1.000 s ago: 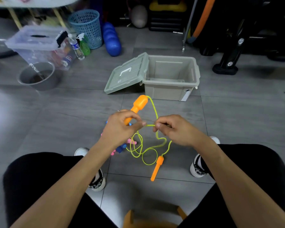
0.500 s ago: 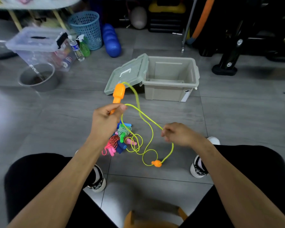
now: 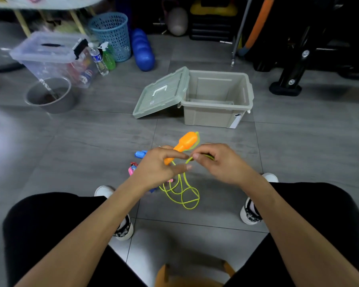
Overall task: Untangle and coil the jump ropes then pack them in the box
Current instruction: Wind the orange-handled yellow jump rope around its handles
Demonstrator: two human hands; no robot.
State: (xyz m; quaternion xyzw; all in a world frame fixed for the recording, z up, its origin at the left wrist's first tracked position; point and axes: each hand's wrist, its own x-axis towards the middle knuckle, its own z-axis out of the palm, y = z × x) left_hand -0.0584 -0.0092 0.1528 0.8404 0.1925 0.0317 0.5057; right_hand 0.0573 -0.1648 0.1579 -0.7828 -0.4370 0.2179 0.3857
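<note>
My left hand (image 3: 158,168) grips the orange handle (image 3: 184,142) of a jump rope, handle tip pointing up and right. My right hand (image 3: 220,162) pinches the yellow-green cord (image 3: 182,193) close to the left hand; the rest of the cord hangs in loose loops to the floor between my feet. The second orange handle is hidden. Other jump ropes with blue (image 3: 140,154) and pink (image 3: 131,169) handles lie in a pile on the floor, mostly hidden behind my left hand. The beige box (image 3: 216,112) stands open beyond my hands, its lid (image 3: 160,94) leaning against its left side.
A clear plastic bin (image 3: 50,56), a metal bowl (image 3: 50,96), bottles (image 3: 98,59), a blue basket (image 3: 112,34) and a blue roller (image 3: 142,48) sit at the back left. Black equipment (image 3: 294,59) stands at the back right. A wooden stool (image 3: 193,276) is under me.
My left hand came back down and right with the orange handle. My right hand rose to meet it and pinched the cord. The second orange handle went out of sight.
</note>
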